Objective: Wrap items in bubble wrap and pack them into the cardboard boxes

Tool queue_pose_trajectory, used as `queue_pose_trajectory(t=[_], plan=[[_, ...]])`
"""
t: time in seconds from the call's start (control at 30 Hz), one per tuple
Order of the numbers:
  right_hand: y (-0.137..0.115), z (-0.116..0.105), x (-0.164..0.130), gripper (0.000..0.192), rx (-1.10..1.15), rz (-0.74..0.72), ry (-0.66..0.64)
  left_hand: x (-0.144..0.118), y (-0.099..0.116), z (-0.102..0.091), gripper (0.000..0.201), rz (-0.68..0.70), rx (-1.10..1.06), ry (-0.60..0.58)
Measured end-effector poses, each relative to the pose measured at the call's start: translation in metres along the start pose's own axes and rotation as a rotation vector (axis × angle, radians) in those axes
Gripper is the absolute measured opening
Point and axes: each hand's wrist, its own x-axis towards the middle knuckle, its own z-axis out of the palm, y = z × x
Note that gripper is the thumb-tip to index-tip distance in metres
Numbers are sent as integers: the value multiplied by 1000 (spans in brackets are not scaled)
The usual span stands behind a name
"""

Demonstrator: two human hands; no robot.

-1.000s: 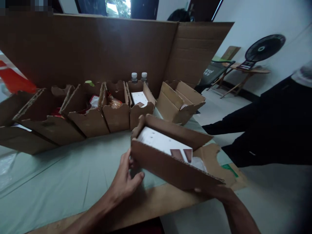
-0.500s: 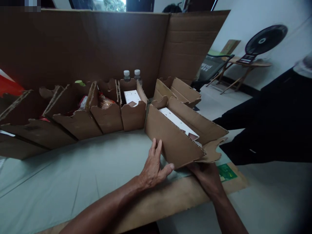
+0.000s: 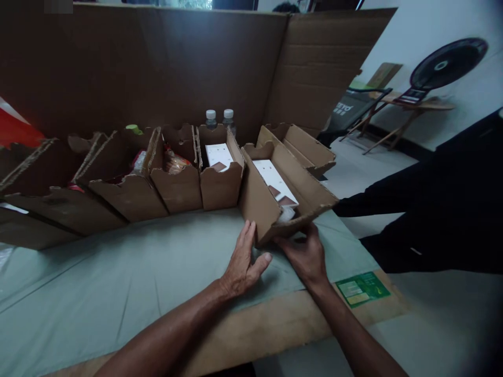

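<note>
**Both hands at the near end of an open cardboard box**

Where the tall cardboard wall (image 3: 157, 63) closes off the back, it hides everything behind it except a sliver of window at the top edge. Below it the counter (image 3: 118, 283), under a pale green cover, runs out of view at the left and bottom. At right a person in dark clothing (image 3: 432, 209) is cut off by the edge, with only a dark shape showing. A row of open cardboard boxes (image 3: 129, 183) stands along the wall; their contents are dim and hard to name, and the leftmost ones are partly cropped. Two bottles (image 3: 218, 119) show only their caps and necks behind the row.

The open box (image 3: 275, 193) sits at the right end of the row, just beside its neighbour, tilted, with a white card (image 3: 271, 178) inside. The left hand (image 3: 243, 259) lies open, fingers flat against the box's near left corner. The right hand (image 3: 304, 254) grips the near end from below; its fingertips are hidden under the flap. A green label (image 3: 361, 288) on the counter edge is too small to read.
</note>
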Motion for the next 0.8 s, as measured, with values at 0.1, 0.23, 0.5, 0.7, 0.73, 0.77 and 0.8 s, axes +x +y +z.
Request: queue_pose_trajectory(t=[0.1,0.23,0.5,0.7,0.73,0.77,0.8], plan=[[-13,18,36,73,-172,-42,-54,-1,0,0,89,1,7,-5],[-27,30,64,42,-344,-83,-76,-2,-2,-1,88,-17,14,-5],[-36,41,47,41,-191,-356,-229,-3,-5,1,83,-27,5,21],[-28,45,52,56,-92,-390,-316,-1,-6,1,82,2,17,13],[-28,42,51,54,-85,-380,-338,0,-6,0,82,14,19,12],[-30,39,48,51,-83,-370,-357,0,-7,0,81,22,20,11],[-35,35,45,45,-80,-365,-371,1,-6,0,81,23,22,15]])
